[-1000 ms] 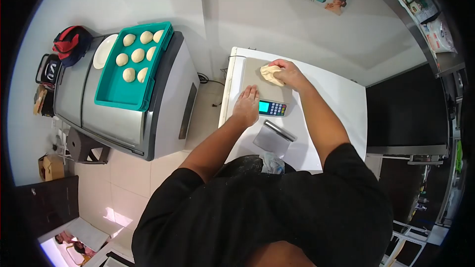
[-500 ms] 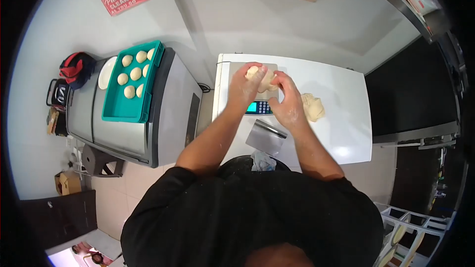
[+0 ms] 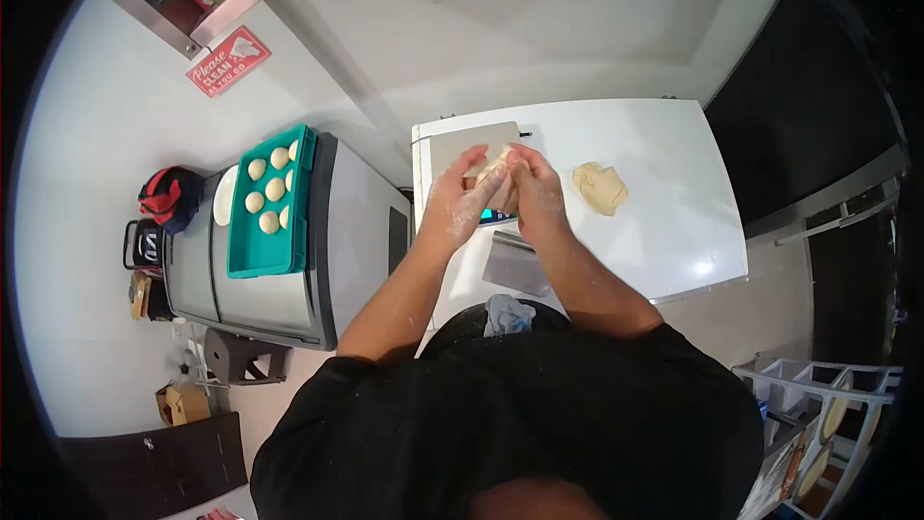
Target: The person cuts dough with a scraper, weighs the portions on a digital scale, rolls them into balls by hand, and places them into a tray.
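Note:
A piece of pale dough (image 3: 498, 166), mostly hidden by fingers, is held in front of me between both hands. My left hand (image 3: 458, 204), dusted with flour, is closed around its left side. From the right, my right hand (image 3: 539, 196) pinches the same dough with thumb and fingers. Beneath them is a kitchen scale (image 3: 467, 143) with a flat platform and a lit display partly covered by my hands. A larger dough lump (image 3: 601, 189) rests on the white worktop to the right. Nearer my body lies a metal dough scraper (image 3: 517, 266).
On a chest freezer (image 3: 269, 310) to the left stands a teal tray (image 3: 254, 254) with several round dough balls. A white plate (image 3: 224, 195) is beside it. A crumpled cloth (image 3: 508, 315) sits at the worktop's front edge (image 3: 707, 287). A rack (image 3: 818, 424) stands at lower right.
My hands have drawn closer together around the dough and now cover more of it. The camera view has shifted, so the room sits differently in the frame.

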`<state>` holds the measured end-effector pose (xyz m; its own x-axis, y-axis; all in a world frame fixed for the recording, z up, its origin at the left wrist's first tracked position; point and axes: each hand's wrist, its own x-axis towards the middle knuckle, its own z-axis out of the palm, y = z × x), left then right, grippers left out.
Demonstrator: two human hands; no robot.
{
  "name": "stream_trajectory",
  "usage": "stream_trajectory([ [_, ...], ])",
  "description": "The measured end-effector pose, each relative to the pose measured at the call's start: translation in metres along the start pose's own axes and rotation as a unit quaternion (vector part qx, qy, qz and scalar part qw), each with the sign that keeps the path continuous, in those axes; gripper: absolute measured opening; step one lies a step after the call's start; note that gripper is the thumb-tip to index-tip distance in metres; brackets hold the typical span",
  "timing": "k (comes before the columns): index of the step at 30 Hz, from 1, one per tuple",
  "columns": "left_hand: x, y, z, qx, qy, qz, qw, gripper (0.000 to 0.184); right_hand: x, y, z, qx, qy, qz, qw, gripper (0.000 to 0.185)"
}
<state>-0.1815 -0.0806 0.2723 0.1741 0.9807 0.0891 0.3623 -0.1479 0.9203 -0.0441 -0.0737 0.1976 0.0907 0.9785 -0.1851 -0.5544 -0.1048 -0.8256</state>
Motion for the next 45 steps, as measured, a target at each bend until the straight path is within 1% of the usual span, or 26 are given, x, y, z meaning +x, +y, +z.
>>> stream_trajectory([
  [2, -0.001, 0.017, -0.001, 0.049, -0.024, -0.076, 0.996, 0.04, -0.004, 0.004, -0.001, -0.038, -0.009, -0.074, 0.996, 0.036],
  [3, 0.003, 0.02, -0.006, 0.051, -0.022, -0.075, 0.996, 0.04, -0.009, -0.001, 0.004, -0.036, -0.011, -0.075, 0.996, 0.036],
  [6, 0.025, 0.027, -0.022, 0.079, 0.064, -0.104, 0.989, 0.038, -0.019, -0.02, 0.016, 0.19, 0.014, 0.004, 0.982, 0.035],
  [7, 0.023, 0.024, -0.017, 0.078, 0.064, -0.105, 0.989, 0.038, -0.019, -0.02, 0.014, 0.189, 0.014, 0.005, 0.982, 0.035],
  [8, 0.021, 0.022, -0.009, 0.108, 0.083, -0.022, 0.99, 0.039, -0.019, -0.021, 0.013, 0.161, 0.029, -0.015, 0.986, 0.034],
  [10, 0.018, 0.018, 0.005, 0.166, 0.118, 0.144, 0.968, 0.043, -0.019, -0.023, 0.013, 0.107, 0.058, -0.055, 0.991, 0.033],
  [11, 0.018, 0.016, 0.007, 0.168, 0.118, 0.141, 0.968, 0.043, -0.02, -0.024, 0.011, 0.107, 0.057, -0.051, 0.991, 0.033],
  [14, 0.024, 0.02, 0.006, 0.173, 0.127, 0.021, 0.976, 0.041, -0.029, -0.036, 0.013, -0.027, -0.072, -0.071, 0.995, 0.031],
  [15, 0.025, 0.02, 0.004, 0.175, 0.128, 0.021, 0.976, 0.041, -0.027, -0.033, 0.011, -0.026, -0.073, -0.071, 0.995, 0.031],
  [18, 0.028, 0.018, -0.008, 0.08, 0.045, -0.049, 0.995, 0.038, -0.014, -0.016, 0.004, 0.124, -0.082, 0.034, 0.988, 0.034],
  [19, 0.026, 0.016, -0.005, 0.081, 0.049, -0.049, 0.994, 0.038, -0.013, -0.013, 0.006, 0.124, -0.086, 0.035, 0.988, 0.034],
  [22, 0.012, 0.007, 0.013, 0.072, 0.1, -0.025, 0.992, 0.039, -0.02, -0.004, 0.021, 0.162, 0.011, 0.042, 0.986, 0.039],
  [23, 0.012, 0.009, 0.011, 0.074, 0.099, -0.025, 0.992, 0.039, -0.02, -0.005, 0.024, 0.164, 0.011, 0.042, 0.985, 0.039],
  [26, 0.012, 0.014, 0.004, 0.241, 0.177, 0.019, 0.954, 0.039, -0.019, -0.011, 0.034, 0.113, 0.08, 0.1, 0.985, 0.04],
  [27, 0.011, 0.014, 0.006, 0.241, 0.179, 0.019, 0.954, 0.039, -0.015, -0.011, 0.038, 0.112, 0.078, 0.1, 0.986, 0.04],
  [30, 0.005, 0.01, 0.017, 0.231, 0.147, 0.154, 0.949, 0.041, 0.001, -0.012, 0.051, 0.281, 0.088, 0.173, 0.94, 0.038],
  [31, 0.009, 0.007, 0.01, 0.231, 0.149, 0.152, 0.949, 0.041, 0.003, -0.01, 0.053, 0.28, 0.087, 0.176, 0.94, 0.038],
  [32, 0.018, 0.005, -0.003, 0.141, 0.145, 0.073, 0.977, 0.043, 0.005, -0.009, 0.054, 0.227, 0.076, 0.128, 0.962, 0.039],
  [33, 0.027, 0.003, -0.015, 0.048, 0.139, -0.005, 0.989, 0.045, 0.006, -0.01, 0.057, 0.173, 0.064, 0.079, 0.98, 0.039],
  [34, 0.033, 0.001, -0.022, -0.047, 0.132, -0.082, 0.987, 0.047, 0.007, -0.012, 0.059, 0.119, 0.051, 0.027, 0.991, 0.039],
  [35, 0.034, -0.003, -0.022, -0.047, 0.133, -0.082, 0.987, 0.047, 0.008, -0.014, 0.062, 0.118, 0.05, 0.027, 0.991, 0.039],
  [38, 0.04, -0.019, -0.016, -0.237, 0.163, -0.115, 0.951, 0.055, 0.015, -0.023, 0.07, 0.003, 0.046, 0.009, 0.999, 0.034],
  [39, 0.041, -0.018, -0.016, -0.239, 0.163, -0.112, 0.951, 0.055, 0.022, -0.024, 0.071, 0.002, 0.045, 0.005, 0.999, 0.034],
  [42, 0.024, 0.003, -0.014, -0.098, 0.161, -0.046, 0.981, 0.057, 0.041, -0.008, 0.064, 0.097, 0.025, 0.018, 0.995, 0.043],
  [43, 0.022, 0.008, -0.014, -0.099, 0.16, -0.048, 0.981, 0.057, 0.034, -0.011, 0.064, 0.096, 0.027, 0.019, 0.995, 0.043],
  [45, 0.019, 0.018, -0.016, -0.072, 0.142, -0.058, 0.985, 0.057, 0.012, -0.018, 0.066, 0.24, -0.125, 0.058, 0.961, 0.052],
])
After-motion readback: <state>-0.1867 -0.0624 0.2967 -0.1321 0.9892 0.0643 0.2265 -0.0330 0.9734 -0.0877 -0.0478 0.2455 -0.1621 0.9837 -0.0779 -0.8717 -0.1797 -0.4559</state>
